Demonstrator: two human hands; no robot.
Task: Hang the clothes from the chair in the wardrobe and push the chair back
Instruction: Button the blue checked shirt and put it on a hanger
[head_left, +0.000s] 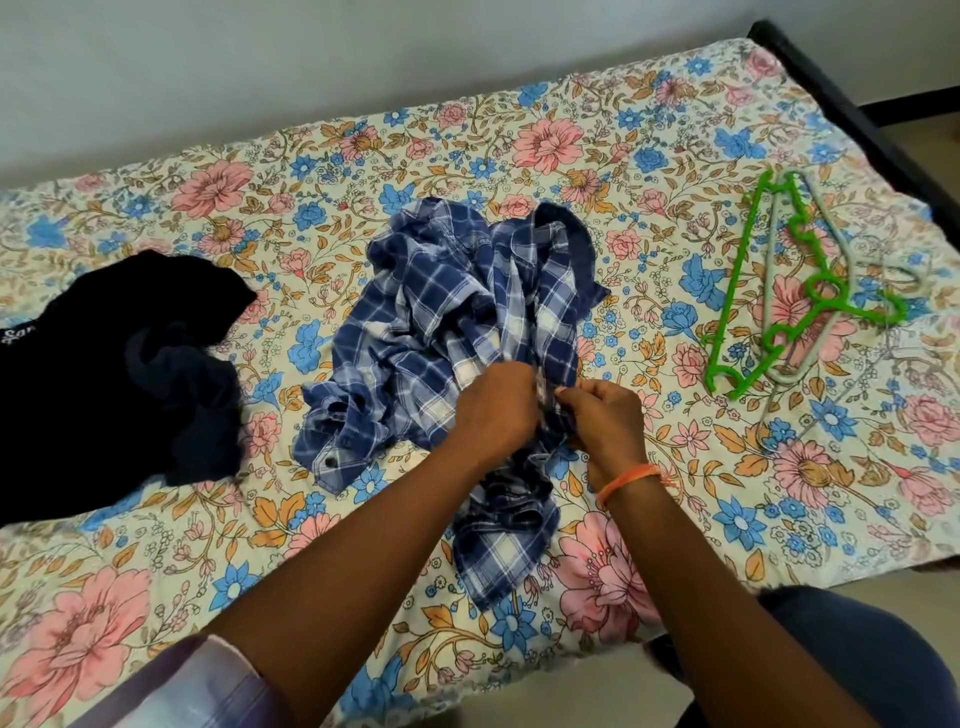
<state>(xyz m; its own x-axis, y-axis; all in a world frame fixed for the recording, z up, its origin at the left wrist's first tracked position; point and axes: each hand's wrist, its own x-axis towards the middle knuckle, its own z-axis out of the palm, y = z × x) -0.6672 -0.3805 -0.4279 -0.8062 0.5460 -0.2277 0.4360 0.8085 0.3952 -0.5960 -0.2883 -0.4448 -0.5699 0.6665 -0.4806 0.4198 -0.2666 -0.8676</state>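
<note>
A blue-and-white checked shirt (457, 332) is lying crumpled in the middle of the bed, its lower part trailing toward the near edge; both hands are meeting on it at the middle of its near side. The left hand (493, 410) is lying knuckles-up with its fingers curled into the cloth; the fingertips are hiding under the folds, so how far they are closing cannot be told beyond a grip on the fabric. The right hand (602, 415) is pinching a narrow strip of the same shirt between thumb and bent fingers, just beside the left hand; an orange band (631, 480) is circling that wrist. The shirt's collar and sleeves are hard to make out in the bunched cloth; 1 dark button is showing at the left hem.

To the left, dark clothes (119, 379) are lying in a heap, cut off by the frame edge; white lettering on them is partly showing, too cropped to read. To the right, well apart from the shirt, 2 hangers are lying overlapped: a green hanger (735, 291) over a grey hanger (831, 234). All are resting on a floral bedsheet (571, 156); a dark bed frame (841, 104) is edging the far right corner. A pale sleeve (197, 686) is showing at the bottom left.
</note>
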